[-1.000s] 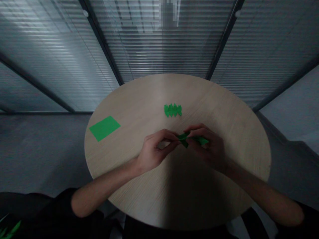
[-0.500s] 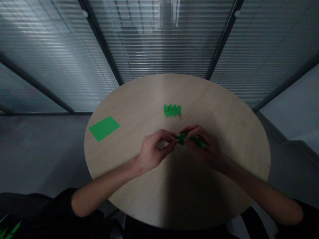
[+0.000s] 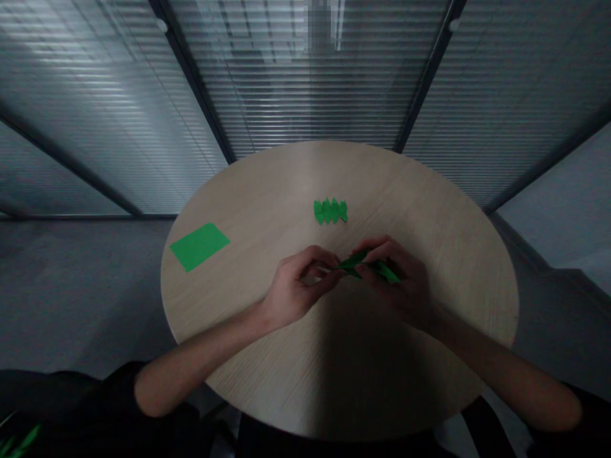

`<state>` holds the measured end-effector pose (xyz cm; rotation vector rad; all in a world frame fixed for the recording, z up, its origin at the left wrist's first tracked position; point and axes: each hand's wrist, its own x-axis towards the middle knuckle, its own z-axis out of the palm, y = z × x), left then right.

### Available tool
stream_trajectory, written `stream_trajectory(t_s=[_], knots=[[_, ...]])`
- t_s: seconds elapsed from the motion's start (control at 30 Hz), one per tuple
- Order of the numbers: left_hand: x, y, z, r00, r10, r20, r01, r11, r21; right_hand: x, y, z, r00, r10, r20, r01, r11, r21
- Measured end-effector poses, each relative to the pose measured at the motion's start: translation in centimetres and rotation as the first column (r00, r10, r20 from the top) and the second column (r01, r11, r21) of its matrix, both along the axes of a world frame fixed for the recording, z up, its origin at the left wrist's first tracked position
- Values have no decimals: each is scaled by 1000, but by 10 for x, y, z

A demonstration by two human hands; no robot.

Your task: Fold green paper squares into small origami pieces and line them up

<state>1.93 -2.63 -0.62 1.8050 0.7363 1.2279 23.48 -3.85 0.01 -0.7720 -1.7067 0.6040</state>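
Note:
Between my two hands is a piece of folded green paper (image 3: 354, 261), held a little above the table. My left hand (image 3: 300, 283) pinches its left end between thumb and fingertips. On the other side, my right hand (image 3: 398, 273) grips it, and part of the paper shows between the thumb and fingers. The paper's middle is partly covered by the right fingers. Just beyond the hands lies a zigzag-edged green folded paper piece (image 3: 330, 210). A flat green paper sheet (image 3: 199, 246) rests on the table to the left.
The round wooden table (image 3: 267, 191) has its far edge close to a glass partition with blinds (image 3: 310, 108). Dark chair parts (image 3: 484, 423) show below the near edge. My arms' shadow falls across the table's front.
My right hand has shifted slightly to the right and up, and more of the green paper shows between the hands. The left hand has barely moved.

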Motion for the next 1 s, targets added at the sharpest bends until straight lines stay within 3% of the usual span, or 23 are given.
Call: stream_trajectory(t_s=[0.17,0.57,0.87,1.0], knots=[[2,1,2,998,-46,34,50,990,-130,1,0,3,997,-48,66,41,994,100],[3,1,2,987,-56,148,83,980,-180,1,-1,2,996,-56,63,48,991,123],[1,3,1,996,-50,78,62,985,-163,3,-3,4,995,-62,79,50,989,142],[1,3,5,997,-30,67,44,977,-209,5,-1,3,988,-76,132,43,971,237]])
